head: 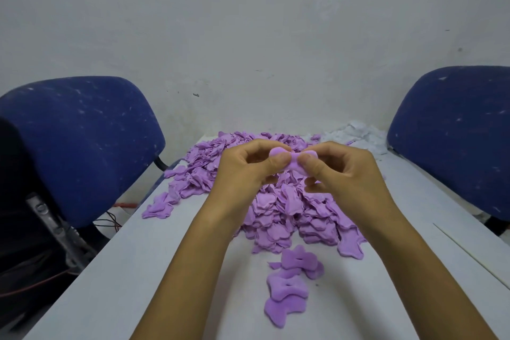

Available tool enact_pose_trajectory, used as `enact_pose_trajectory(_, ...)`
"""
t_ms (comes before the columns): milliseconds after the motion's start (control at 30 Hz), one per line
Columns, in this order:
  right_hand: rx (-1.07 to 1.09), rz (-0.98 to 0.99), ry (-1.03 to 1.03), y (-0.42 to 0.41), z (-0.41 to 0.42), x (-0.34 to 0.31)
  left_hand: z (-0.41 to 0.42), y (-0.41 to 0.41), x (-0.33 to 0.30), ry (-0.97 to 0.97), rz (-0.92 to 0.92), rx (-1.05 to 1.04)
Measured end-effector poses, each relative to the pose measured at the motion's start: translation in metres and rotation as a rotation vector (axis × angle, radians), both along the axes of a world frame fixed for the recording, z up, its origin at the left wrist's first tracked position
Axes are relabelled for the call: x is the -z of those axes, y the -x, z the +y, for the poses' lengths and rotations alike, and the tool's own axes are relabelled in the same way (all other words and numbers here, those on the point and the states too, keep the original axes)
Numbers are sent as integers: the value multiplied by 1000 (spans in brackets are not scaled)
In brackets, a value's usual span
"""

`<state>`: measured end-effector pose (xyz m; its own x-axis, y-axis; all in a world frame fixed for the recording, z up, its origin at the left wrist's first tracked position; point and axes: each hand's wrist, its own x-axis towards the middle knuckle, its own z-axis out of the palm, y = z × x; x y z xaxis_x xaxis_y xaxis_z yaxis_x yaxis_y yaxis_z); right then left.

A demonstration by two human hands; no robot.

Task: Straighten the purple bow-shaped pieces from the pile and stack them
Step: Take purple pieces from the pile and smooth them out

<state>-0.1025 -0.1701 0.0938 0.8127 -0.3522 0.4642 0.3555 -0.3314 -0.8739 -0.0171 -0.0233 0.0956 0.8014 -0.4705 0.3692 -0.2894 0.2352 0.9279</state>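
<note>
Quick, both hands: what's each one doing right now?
Left hand: pinching the left end of the purple bow piece, held above the pile.
Right hand: pinching the right end of the same piece.

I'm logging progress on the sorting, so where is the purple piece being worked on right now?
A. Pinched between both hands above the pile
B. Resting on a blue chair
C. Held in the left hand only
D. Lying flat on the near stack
A: the left hand and right hand both pinch the piece with thumbs and fingers, raised over the pile.
</note>
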Motion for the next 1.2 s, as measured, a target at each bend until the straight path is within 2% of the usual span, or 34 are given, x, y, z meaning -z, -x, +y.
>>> enact_pose_trajectory(133, 74, -44, -44, -1, 0, 1, -1, -3, 0, 74, 23, -123)
enact_pose_trajectory(267, 69, -42, 22, -1, 0, 1, -5, -1, 0, 112, 71, -60)
enact_pose_trajectory(400, 87, -46, 119, 1, -1, 0, 2, 2, -1, -62, 5, 170)
enact_pose_trajectory(467, 119, -54, 174, 3, -2, -2, 1, 5, -1, -124, -59, 125)
enact_pose_trajectory(533, 94, -69, 109, 4, -2, -3, -4, 8, -1, -85, -63, 32)
enact_pose_trajectory(633, -69, -16, -89, 5, 4, -3, -9, 12, -1, -21, 68, 26)
enact_pose_trajectory(700, -101, -17, -133, 4, 8, -2, -8, 12, -2, -33, 113, 57)
enact_pose_trajectory(833, 5, -55, -140, 2, 8, -2, -3, 9, -5, -53, 190, 259)
enact_pose_trajectory(1033, 73, -24, -170, 3, 5, -5, -3, 12, -1, -88, 175, 479)
enact_pose_trajectory(1100, 73, -24, -157, 5, 2, -8, -2, 11, 0, -31, 265, 587)
enact_pose_trajectory(1200, 90, -24, -17, 6, 0, -11, -5, 9, 4, 93, 514, 613)
